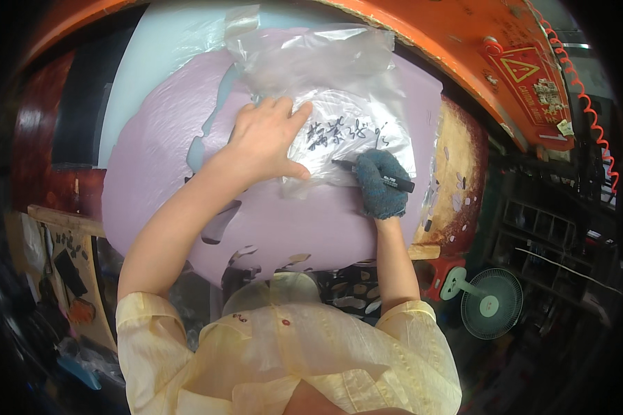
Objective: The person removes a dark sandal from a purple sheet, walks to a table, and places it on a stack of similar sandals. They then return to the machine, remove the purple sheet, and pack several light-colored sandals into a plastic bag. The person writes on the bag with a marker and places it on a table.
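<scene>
A clear plastic bag (318, 59) lies over a mauve sheet (291, 221) on the workbench, with something white inside its lower part. Dark handwriting runs across the bag. My bare left hand (266, 138) rests on the bag's left side, fingers spread and thumb apart. On the right, my right hand (383, 185) wears a dark blue-grey knitted glove and grips a black marker pen (401, 183). The pen's tip points left, just below the writing; whether it touches the bag I cannot tell. Cut-out gaps show along the mauve sheet's near edge.
A pale blue sheet (156, 62) lies under the mauve one. An orange machine frame (463, 48) with a red warning label (529, 90) spans the far side; a red coiled cord (588, 104) hangs beside it. A fan (490, 303) and dark racks (546, 235) stand at right.
</scene>
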`<state>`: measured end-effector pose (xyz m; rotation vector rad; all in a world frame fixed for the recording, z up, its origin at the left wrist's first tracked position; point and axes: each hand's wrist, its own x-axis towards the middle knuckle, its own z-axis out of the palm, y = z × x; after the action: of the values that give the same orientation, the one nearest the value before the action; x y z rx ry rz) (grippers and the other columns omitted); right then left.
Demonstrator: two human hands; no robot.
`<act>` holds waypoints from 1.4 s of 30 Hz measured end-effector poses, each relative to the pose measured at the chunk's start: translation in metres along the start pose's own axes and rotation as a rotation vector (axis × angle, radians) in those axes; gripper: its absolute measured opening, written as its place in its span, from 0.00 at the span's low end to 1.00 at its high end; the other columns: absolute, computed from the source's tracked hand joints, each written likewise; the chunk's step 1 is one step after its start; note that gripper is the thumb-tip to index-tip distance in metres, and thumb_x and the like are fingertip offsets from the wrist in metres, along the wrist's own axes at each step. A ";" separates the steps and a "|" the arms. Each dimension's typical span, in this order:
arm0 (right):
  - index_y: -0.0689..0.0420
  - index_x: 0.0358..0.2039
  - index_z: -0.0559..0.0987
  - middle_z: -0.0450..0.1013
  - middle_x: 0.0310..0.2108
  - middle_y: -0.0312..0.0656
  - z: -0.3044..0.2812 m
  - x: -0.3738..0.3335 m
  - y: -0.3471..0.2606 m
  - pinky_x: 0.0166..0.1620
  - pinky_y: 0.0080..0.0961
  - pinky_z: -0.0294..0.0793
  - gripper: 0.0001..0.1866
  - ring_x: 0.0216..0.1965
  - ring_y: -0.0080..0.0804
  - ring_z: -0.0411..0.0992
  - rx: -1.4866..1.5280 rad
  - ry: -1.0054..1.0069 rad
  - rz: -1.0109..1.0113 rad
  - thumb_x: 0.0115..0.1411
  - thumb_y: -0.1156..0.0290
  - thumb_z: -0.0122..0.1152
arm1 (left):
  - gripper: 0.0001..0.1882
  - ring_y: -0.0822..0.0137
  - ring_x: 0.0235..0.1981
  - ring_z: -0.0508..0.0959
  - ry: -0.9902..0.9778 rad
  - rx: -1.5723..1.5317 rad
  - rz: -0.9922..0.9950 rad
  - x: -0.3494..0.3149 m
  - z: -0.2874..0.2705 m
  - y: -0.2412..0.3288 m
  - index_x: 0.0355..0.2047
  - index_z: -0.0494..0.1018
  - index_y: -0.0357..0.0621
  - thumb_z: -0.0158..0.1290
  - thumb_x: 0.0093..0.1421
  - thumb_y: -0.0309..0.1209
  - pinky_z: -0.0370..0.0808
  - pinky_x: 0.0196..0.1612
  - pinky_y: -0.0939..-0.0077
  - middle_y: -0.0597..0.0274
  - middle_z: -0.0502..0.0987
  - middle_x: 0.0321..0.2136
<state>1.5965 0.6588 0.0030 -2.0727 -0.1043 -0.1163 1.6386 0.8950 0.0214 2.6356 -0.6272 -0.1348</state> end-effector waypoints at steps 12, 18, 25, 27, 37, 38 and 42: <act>0.58 0.25 0.79 0.74 0.24 0.38 -0.001 -0.002 0.003 0.35 0.25 0.70 0.02 0.29 0.30 0.72 0.002 0.033 0.050 0.50 0.75 0.60 | 0.53 0.59 0.40 0.69 -0.022 0.018 0.005 0.001 0.002 -0.001 0.57 0.61 0.46 0.67 0.29 0.52 0.68 0.41 0.64 0.58 0.67 0.37; 0.60 0.23 0.77 0.73 0.23 0.37 -0.001 0.002 -0.004 0.32 0.23 0.69 0.03 0.27 0.25 0.70 0.107 0.081 0.115 0.52 0.76 0.59 | 0.53 0.59 0.41 0.69 -0.022 0.028 0.005 0.001 0.002 -0.001 0.57 0.61 0.46 0.67 0.30 0.51 0.68 0.41 0.63 0.58 0.67 0.37; 0.62 0.26 0.77 0.72 0.24 0.36 -0.001 0.002 0.000 0.32 0.21 0.68 0.03 0.27 0.23 0.69 0.067 0.129 0.061 0.53 0.76 0.58 | 0.53 0.59 0.41 0.69 -0.025 0.017 0.004 0.000 0.002 -0.002 0.57 0.61 0.47 0.67 0.30 0.51 0.68 0.42 0.63 0.58 0.67 0.37; 0.63 0.27 0.77 0.72 0.25 0.36 -0.003 0.004 0.001 0.32 0.20 0.66 0.04 0.27 0.21 0.67 0.047 0.092 0.056 0.54 0.75 0.57 | 0.53 0.59 0.41 0.69 -0.019 0.014 0.010 0.000 0.003 -0.002 0.57 0.61 0.47 0.67 0.30 0.51 0.68 0.42 0.63 0.58 0.67 0.37; 0.61 0.23 0.76 0.70 0.22 0.35 -0.010 0.006 0.001 0.28 0.20 0.65 0.06 0.24 0.22 0.66 0.206 0.152 0.146 0.52 0.73 0.55 | 0.52 0.58 0.41 0.69 -0.026 0.006 0.043 0.001 0.001 -0.005 0.57 0.62 0.47 0.68 0.30 0.50 0.69 0.41 0.65 0.58 0.67 0.37; 0.61 0.23 0.76 0.70 0.22 0.35 -0.013 0.009 0.001 0.28 0.20 0.65 0.06 0.23 0.22 0.66 0.286 0.182 0.172 0.52 0.72 0.55 | 0.51 0.58 0.41 0.69 -0.028 0.019 0.047 0.001 0.000 -0.005 0.57 0.62 0.47 0.68 0.30 0.49 0.69 0.41 0.65 0.58 0.67 0.37; 0.61 0.23 0.75 0.69 0.20 0.35 -0.023 0.025 0.004 0.24 0.18 0.63 0.07 0.20 0.20 0.64 0.303 0.297 0.078 0.52 0.71 0.54 | 0.51 0.57 0.41 0.69 -0.009 0.035 0.052 -0.001 -0.001 -0.004 0.57 0.62 0.47 0.68 0.30 0.49 0.68 0.42 0.64 0.57 0.67 0.37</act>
<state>1.6205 0.6373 0.0137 -1.7346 0.1338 -0.3374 1.6395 0.8988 0.0210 2.6505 -0.7070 -0.1220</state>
